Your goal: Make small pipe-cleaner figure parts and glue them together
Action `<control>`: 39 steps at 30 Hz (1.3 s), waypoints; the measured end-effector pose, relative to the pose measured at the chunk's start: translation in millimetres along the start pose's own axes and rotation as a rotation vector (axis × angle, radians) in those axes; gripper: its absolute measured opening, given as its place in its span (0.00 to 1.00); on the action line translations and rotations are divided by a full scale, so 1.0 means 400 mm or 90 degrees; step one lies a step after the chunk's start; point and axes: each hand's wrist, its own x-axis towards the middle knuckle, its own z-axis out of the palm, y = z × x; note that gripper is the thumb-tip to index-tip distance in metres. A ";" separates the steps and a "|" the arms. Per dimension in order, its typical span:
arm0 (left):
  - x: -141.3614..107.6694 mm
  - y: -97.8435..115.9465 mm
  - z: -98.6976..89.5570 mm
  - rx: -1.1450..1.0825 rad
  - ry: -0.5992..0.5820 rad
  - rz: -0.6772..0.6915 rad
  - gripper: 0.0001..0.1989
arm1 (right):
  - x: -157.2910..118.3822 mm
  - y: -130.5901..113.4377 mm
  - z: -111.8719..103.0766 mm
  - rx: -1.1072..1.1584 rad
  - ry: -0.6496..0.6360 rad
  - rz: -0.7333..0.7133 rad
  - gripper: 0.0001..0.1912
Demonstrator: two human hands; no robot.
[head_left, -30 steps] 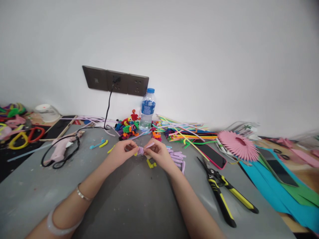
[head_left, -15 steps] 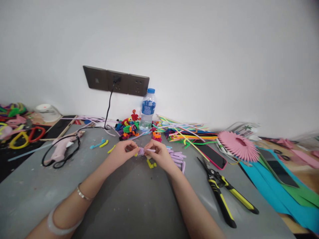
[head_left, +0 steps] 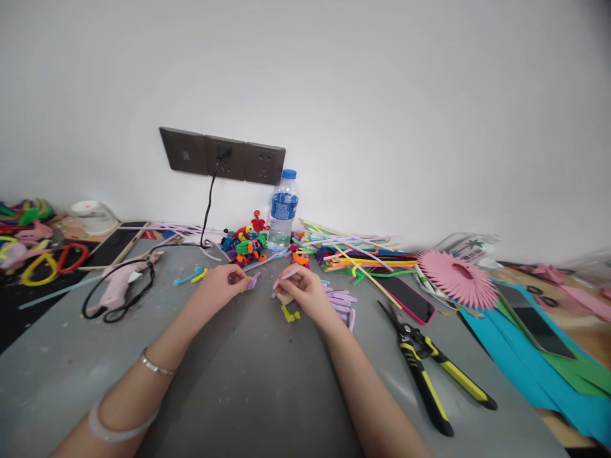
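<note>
The left hand (head_left: 220, 285) has drawn away from the right hand (head_left: 305, 294) since the earlier frame, where the two met over the lilac work, and a clear gap now lies between them. The left hand's thumb and finger are pinched on a small, crumpled-looking piece of soft, fuzzy lilac stem (head_left: 252, 282), which sticks out from the fingertips toward the right hand, above the middle of the grey counter (head_left: 258, 381). A trace of yellow shows at its lower edge, though its exact form is too small to tell. The right hand's thumb and finger are closed on a short, pale lilac fuzzy strip (head_left: 289, 274), slim and nearly straight, slanting up at its right end. Just below the right hand lie bent yellow fuzzy pieces (head_left: 290, 314), near a small cream-coloured lump (head_left: 285, 298) partly hidden by the fingers. Beside that hand, a cluster of folded lilac fuzzy stems (head_left: 342, 301) lies on the counter, plump and rounded at the bends. Farther right rest black-and-yellow-handled metal shears (head_left: 414, 343), blades slightly apart, while a clear plastic bottle with a blue cap and label (head_left: 282, 213) stands upright behind the hands
</note>
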 end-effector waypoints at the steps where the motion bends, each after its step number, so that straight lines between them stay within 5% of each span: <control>1: 0.001 -0.006 0.002 0.024 -0.003 -0.002 0.14 | -0.001 -0.002 0.000 -0.001 -0.002 -0.002 0.14; 9: -0.001 -0.008 0.006 0.062 -0.058 0.006 0.17 | 0.001 -0.003 -0.003 -0.020 -0.003 -0.005 0.13; 13: -0.007 0.021 0.001 -0.068 -0.027 0.043 0.18 | -0.002 0.000 0.002 -0.003 -0.025 -0.015 0.13; 17: -0.022 0.055 0.014 -0.229 -0.164 0.028 0.18 | -0.007 -0.006 0.012 -0.018 -0.051 -0.038 0.12; 26: -0.039 0.079 0.029 -0.343 -0.230 -0.032 0.17 | -0.012 -0.021 0.018 -0.051 -0.095 -0.060 0.14; 39: -0.038 0.074 0.034 -0.472 -0.273 -0.104 0.20 | -0.013 -0.022 0.023 -0.046 -0.056 -0.093 0.14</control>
